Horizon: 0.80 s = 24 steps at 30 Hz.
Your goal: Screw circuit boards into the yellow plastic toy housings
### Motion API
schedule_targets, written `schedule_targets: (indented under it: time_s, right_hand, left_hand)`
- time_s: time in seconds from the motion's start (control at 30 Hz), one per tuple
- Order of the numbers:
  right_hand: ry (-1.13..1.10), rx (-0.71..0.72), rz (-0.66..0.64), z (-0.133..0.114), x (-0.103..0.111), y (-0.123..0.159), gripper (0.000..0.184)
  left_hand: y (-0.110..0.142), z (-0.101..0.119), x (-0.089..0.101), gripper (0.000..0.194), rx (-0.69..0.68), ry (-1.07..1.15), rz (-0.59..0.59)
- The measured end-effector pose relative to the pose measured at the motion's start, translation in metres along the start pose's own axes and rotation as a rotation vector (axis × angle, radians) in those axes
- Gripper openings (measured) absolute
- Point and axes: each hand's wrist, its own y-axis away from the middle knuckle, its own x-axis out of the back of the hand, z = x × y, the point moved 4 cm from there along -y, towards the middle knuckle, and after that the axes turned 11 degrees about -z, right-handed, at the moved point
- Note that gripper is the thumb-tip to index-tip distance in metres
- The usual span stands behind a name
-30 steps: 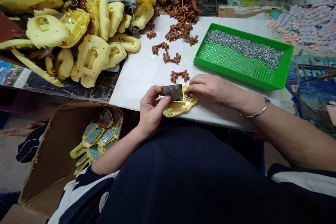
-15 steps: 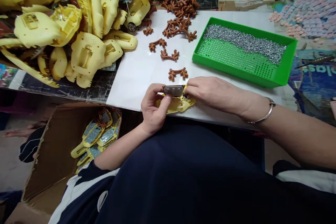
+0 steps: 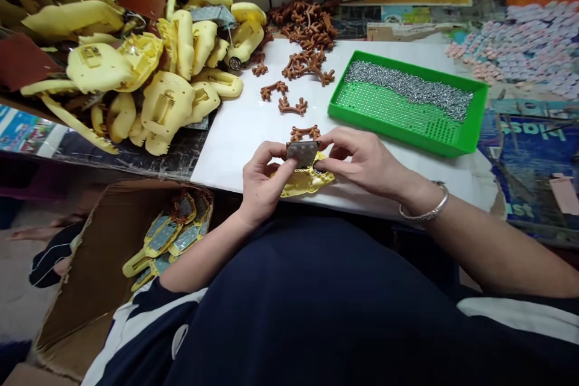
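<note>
My left hand (image 3: 265, 184) is closed on a grey circuit board (image 3: 303, 155), its thumb pressed on the near face. The board stands tilted up over an open yellow plastic shell (image 3: 302, 183), which lies at the near edge of the white work surface. My right hand (image 3: 368, 163) has its thumb on a small round black part (image 3: 319, 166) beside the board. Its index finger reaches the board's upper right corner. Just beyond the board lies a brown antler-shaped piece (image 3: 305, 131). Whether wires join board and shell is too small to tell.
A green perforated tray (image 3: 389, 132) with metal screws (image 3: 407, 87) sits to the right. Yellow shells (image 3: 167, 102) are heaped at left, brown pieces (image 3: 307, 24) at the back. Below left, a cardboard box (image 3: 85, 265) holds shells with boards. Small pale pieces (image 3: 534, 42) spread far right.
The board shows more of its face and stands more upright. My right fingers have spread apart, baring the round black part. The whole view has shifted with my head.
</note>
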Motion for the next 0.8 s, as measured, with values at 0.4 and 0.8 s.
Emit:
schedule_targets:
  time_s: [0.4, 0.8]
  right_hand:
    - [-0.423, -0.129, 0.181, 0.036, -0.002, 0.011, 0.022]
    - [-0.730, -0.289, 0.318, 0.030, -0.007, 0.025, 0.035]
  left_hand:
    - [0.000, -0.012, -0.013, 0.059, -0.426, -0.791, -0.132]
    - [-0.010, 0.001, -0.023, 0.046, -0.410, -1.123, -0.218]
